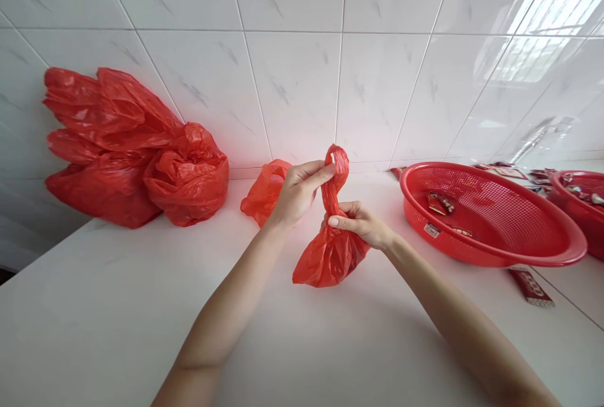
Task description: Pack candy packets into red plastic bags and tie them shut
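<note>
The left hand [299, 190] pinches the twisted handles of a small red bag [330, 253]; the right hand [361, 223] grips its neck. At three o'clock, a basket [495, 240] holds a few packets [440, 204]. At nine o'clock, bags [132, 149] pile against the wall.

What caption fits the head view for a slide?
Both hands, left hand and right hand, grip the twisted neck of a small red bag beside a red basket.
</note>
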The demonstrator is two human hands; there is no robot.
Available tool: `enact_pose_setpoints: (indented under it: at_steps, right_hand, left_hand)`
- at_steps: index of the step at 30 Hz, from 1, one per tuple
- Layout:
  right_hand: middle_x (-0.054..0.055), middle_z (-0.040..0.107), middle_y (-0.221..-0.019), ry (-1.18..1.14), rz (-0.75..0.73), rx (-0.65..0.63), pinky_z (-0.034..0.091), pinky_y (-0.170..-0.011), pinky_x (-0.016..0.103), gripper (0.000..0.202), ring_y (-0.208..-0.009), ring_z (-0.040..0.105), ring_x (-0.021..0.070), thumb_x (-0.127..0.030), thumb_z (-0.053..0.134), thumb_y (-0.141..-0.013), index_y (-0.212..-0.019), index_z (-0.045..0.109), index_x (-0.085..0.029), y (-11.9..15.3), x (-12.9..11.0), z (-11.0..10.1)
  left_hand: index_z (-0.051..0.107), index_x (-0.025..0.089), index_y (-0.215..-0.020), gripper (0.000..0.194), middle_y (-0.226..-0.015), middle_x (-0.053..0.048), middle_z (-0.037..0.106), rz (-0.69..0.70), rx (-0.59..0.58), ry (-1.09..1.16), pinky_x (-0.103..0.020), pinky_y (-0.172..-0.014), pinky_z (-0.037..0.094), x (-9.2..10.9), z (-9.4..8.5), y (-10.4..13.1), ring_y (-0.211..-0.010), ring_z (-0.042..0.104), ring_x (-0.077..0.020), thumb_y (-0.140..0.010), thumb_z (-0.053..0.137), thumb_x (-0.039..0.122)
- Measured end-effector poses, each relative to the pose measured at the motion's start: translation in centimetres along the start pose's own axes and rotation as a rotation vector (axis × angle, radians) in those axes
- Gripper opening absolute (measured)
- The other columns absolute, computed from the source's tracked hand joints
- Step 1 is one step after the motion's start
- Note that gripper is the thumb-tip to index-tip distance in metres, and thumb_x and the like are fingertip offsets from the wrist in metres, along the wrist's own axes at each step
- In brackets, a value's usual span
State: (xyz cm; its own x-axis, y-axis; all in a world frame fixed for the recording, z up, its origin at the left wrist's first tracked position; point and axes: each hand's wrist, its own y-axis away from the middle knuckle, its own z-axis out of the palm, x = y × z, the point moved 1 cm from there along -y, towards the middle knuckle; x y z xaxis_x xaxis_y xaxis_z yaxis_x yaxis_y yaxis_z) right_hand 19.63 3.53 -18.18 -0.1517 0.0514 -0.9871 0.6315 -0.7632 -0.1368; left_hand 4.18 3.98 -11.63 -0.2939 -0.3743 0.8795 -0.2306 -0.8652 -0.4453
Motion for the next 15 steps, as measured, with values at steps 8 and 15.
enact_pose_setpoints:
  at_steps: [8,15]
  right_hand:
    - [-0.005,0.045,-0.059,0.052,-0.078,0.108,0.037,-0.055,0.026,0.051,-0.055,0.043,0.0096,-0.055,0.08,-0.077,-0.059,0.049,-0.019,-0.28,0.86,0.66]
    - [-0.004,0.047,-0.068,0.146,-0.104,0.014,0.038,-0.058,0.025,0.045,-0.06,0.042,0.01,-0.058,0.063,-0.091,-0.073,0.051,-0.019,-0.13,0.14,0.41]
  left_hand:
    - [0.058,0.016,-0.051,0.039,-0.061,0.001,0.039,-0.037,0.058,0.111,-0.026,-0.063,0.037,0.24,0.19,-0.12,-0.064,0.038,-0.0115,-0.073,0.085,0.033]
    - [0.059,0.016,-0.052,0.032,-0.059,0.001,0.045,-0.008,0.165,0.162,-0.025,-0.063,0.04,0.05,-0.6,-0.68,-0.062,0.045,-0.011,-0.079,0.076,0.021]
